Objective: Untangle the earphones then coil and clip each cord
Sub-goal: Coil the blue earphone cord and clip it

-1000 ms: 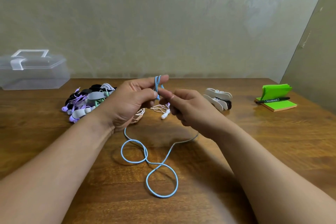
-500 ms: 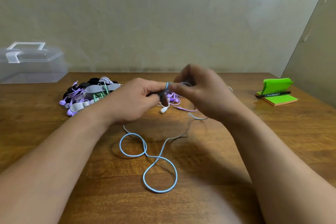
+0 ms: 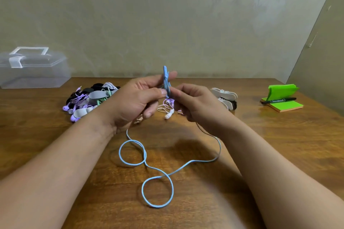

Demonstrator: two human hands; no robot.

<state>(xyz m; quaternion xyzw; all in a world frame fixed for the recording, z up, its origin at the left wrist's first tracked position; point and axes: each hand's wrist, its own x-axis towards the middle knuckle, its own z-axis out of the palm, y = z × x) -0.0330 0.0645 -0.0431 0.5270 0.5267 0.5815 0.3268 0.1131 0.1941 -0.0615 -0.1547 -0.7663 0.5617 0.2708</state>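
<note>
Since half a second ago, the right hand (image 3: 195,106) has dropped from over the bundle to its right side, and the slack has swung out wider on that side.

Head view:
- The left hand (image 3: 135,102) pinches a small upright coil of the thin light-blue earphone cord (image 3: 166,82) between thumb and fingers, with the forefinger straight behind it.
- The right hand pinches the same cord just beside the coil. From under it the cord runs down to the brown wooden table (image 3: 279,154).
- The remaining slack lies near us in two open loops that cross like a figure eight.
- The heap of purple, black and mint earphones bound with grey tabs (image 3: 83,102) sits at far left. The loose white and pink earphones (image 3: 168,113) lie behind the hands, and the stack of flat white cord clips (image 3: 225,96) at far right.

We judge the step in hand to be coiling this one cord, with the clip not yet on. A good deal of slack is left.

For the next move we expect another turn laid round the coil. The right hand feeds the cord evenly while the left keeps its pinch. The crossed loops should be drawn up slowly, as they could tighten into a knot. A clip from the white stack comes after.
</note>
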